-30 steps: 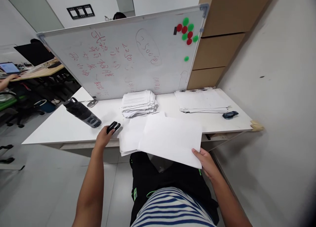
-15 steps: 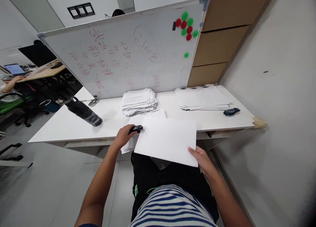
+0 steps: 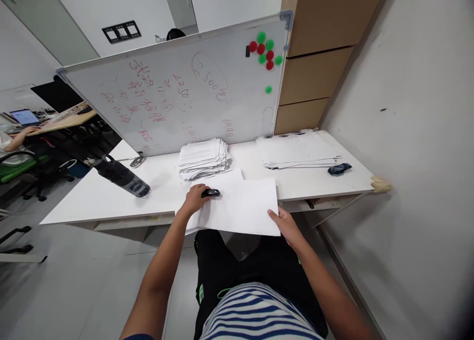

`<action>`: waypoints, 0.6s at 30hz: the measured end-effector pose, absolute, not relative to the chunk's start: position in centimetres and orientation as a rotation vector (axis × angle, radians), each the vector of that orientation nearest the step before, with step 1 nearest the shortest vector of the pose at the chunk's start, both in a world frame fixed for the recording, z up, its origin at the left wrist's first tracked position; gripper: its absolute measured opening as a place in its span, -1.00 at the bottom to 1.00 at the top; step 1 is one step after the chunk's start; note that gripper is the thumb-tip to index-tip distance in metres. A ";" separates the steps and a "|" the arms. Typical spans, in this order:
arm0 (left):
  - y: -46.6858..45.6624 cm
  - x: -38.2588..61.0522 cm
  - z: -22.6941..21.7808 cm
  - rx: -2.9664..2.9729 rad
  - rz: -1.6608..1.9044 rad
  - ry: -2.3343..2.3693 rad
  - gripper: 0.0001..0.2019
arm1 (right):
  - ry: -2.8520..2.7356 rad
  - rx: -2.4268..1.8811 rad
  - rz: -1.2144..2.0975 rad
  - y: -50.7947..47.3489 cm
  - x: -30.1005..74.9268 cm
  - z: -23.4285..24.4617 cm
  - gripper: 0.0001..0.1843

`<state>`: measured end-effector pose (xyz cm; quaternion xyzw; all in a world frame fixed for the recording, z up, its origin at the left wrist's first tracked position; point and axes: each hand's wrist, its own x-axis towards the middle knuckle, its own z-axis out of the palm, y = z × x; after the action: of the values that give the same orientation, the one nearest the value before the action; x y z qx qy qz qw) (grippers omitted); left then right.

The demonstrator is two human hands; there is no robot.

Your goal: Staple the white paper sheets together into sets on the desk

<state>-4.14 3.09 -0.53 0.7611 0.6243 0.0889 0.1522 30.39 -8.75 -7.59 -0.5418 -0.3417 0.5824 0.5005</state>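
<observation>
My left hand [image 3: 194, 200] is closed around a small black stapler [image 3: 211, 193], with its front end over the left part of a white sheet of paper [image 3: 249, 207]. Thumb on top, my right hand [image 3: 283, 220] pinches that sheet at its lower right corner. The sheet reaches past the desk's front edge above my lap. More white paper [image 3: 234, 175] lies beneath it and shows behind its far edge. I cannot tell whether the stapler touches the sheet.
A tall stack of printed papers [image 3: 203, 157] stands behind my hands. At the right lie a flat paper pile [image 3: 296, 150] and a dark blue object [image 3: 339, 169]. A dark bottle [image 3: 124, 177] is at the left. A whiteboard [image 3: 166, 93] backs the white desk [image 3: 89, 202].
My left hand has moved right with the stapler, further over the paper. My right hand has brought the sheet left, and its near edge lies more level. The view has shifted slightly.
</observation>
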 end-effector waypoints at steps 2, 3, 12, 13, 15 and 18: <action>3.2 -3.9 -0.5 2.149 0.287 1.748 -0.52 | -0.847 -1.316 1.371 -8.5 30.4 -7.7 -0.43; 3.2 -3.8 -0.3 2.135 0.331 1.723 -0.45 | -0.850 -1.316 1.364 -8.5 30.4 -7.8 -0.43; 5.8 0.6 2.0 2.194 0.698 1.711 -0.58 | -0.743 -1.281 1.431 -9.5 30.6 -7.2 -0.45; 6.1 1.2 2.1 2.261 0.648 1.714 -0.60 | -0.741 -1.282 1.434 -9.6 30.5 -7.3 -0.45; 6.7 2.3 1.9 2.421 0.531 1.676 -0.64 | -0.737 -1.282 1.439 -9.9 30.2 -7.7 -0.44; 7.2 3.3 0.9 2.594 0.418 1.566 -0.66 | -0.698 -1.272 1.456 -10.4 29.6 -8.2 -0.43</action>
<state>3.26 7.20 0.94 0.8473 0.5116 0.1364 0.0413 29.65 -10.45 -8.23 -0.5296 -0.2906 0.6066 0.5169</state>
